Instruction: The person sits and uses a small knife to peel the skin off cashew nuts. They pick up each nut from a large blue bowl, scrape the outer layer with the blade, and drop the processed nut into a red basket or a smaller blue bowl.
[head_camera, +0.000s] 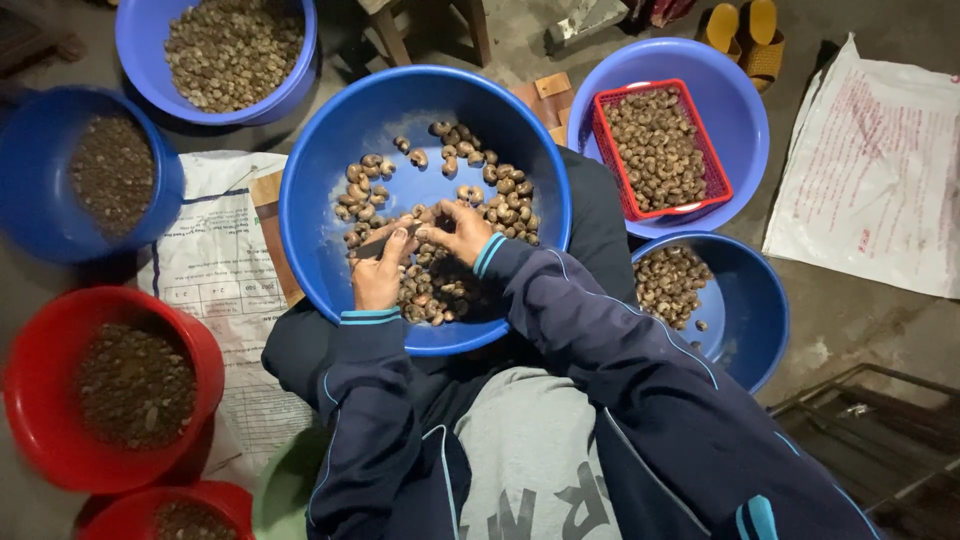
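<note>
Hands: two, bare, dark sleeves with light-blue cuffs, both working inside the large blue basin (330, 190) that rests on the person's lap.

Left hand (380, 272): fingers curled closed around a small dark blade-like tool (385, 243), which points right toward the other hand. Its exact kind is too small to tell.

Right hand (458, 230): fingers pinched nearly shut on a single nut (428, 222), held just beside the tool's tip, above the pile.

Cashew nuts (495, 190): brown, curved, spread over the far and right part of the basin floor and heaped under the hands at the near side. The basin's left part is bare.

Handling note, as a judgement: the work looks like peeling or scraping one nut at a time. It is best done with the nut gripped by its ends between thumb and fingertips, the blade edge angled away from the holding fingers, strokes short and light so the kernel does not snap, and both hands kept low over the basin so scraps fall into it.

Surroundings:
- red mesh basket (612, 150) of nuts, set in a blue basin, far right.
- another blue basin (750, 310) with a few nuts, right.
- blue basin of nuts (135, 40), far left.
- blue bowl (25, 200) of dark fine matter, left.
- red bowl (40, 400) of dark matter, near left.
- printed white sack (215, 250) on the floor, left.
</note>
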